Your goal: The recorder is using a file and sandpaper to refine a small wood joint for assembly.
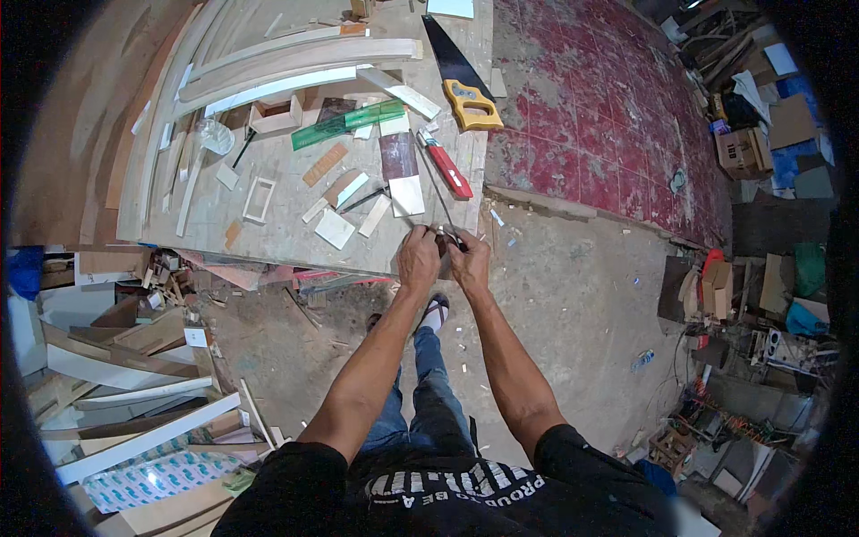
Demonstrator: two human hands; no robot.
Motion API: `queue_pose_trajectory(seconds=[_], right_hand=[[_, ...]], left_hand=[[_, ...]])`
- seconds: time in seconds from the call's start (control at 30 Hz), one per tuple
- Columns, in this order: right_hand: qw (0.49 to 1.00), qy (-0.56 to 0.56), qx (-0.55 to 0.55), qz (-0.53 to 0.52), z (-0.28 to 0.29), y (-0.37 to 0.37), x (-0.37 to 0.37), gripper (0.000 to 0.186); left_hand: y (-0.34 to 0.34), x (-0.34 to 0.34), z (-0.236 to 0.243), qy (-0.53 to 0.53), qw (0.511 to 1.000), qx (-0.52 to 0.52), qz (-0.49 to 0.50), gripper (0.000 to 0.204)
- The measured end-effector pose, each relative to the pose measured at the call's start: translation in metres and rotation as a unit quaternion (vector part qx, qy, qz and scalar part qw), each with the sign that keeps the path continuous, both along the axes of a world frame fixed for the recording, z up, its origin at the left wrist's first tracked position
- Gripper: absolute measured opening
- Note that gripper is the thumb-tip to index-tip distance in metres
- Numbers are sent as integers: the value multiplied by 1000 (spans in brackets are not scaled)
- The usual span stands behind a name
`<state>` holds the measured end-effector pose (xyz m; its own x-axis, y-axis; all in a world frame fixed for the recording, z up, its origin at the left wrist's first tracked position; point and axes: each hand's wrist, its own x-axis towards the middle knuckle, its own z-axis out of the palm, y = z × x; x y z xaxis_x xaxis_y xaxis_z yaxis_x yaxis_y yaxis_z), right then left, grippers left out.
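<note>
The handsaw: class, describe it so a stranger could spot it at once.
Find the wooden workbench at upper left. Along its right edge, toward the far side, lies the handsaw. Its yellow handle and dark, tapering blade set it apart from the red tool.

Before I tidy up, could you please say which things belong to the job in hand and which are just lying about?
Job in hand, apparently: the small dark piece between left hand and right hand, too small to identify.
Probably just lying about: yellow-handled saw, red tool, green strip, plastic bottle.
</note>
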<state>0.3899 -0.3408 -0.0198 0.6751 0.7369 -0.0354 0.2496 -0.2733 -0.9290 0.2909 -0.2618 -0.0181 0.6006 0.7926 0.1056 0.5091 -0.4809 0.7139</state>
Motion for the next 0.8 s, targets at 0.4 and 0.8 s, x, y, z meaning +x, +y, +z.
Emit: queue_pose_trajectory(seconds=[0.4,0.8], right_hand=[[999,13,-23,38,27,2,0,30],[1000,11,-27,1,12,8,-1,32]], left_hand=[[1,-3,-10,27,1000,1,-4,31],[-7,6,-11,-33,997,10,73,21]])
